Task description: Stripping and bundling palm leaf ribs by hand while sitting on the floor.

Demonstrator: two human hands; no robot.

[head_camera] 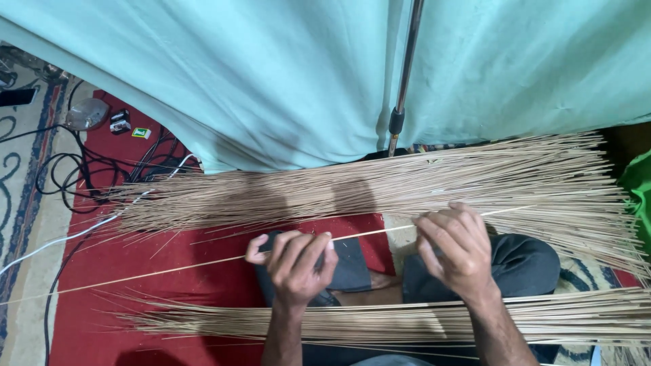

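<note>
The person sits cross-legged on the floor, and both hands grip one long thin stick (203, 263) that runs slantwise across the lap, low at the person's left and rising toward the right. The left hand (296, 263) curls shut around the stick near its middle, fingers wrapped over the top and thumb tucked under. The right hand (456, 245) pinches the same stick farther along, fingertips closed on it, just at the edge of the big heap.

That heap of thin pale sticks (380, 190) lies fanned out across the floor beyond the knees, on a red carpet (102, 312). A second, flatter bundle of sticks (556, 317) lies across the person's lap, crossing over both forearms' line in the view.

Behind the heap hangs a pale green cloth (271, 74), with a metal pole (405, 74) standing in front of it. At the left, black cables (74, 169) tangle on the carpet beside a white cable (68, 237) and a small round grey object (87, 113).
</note>
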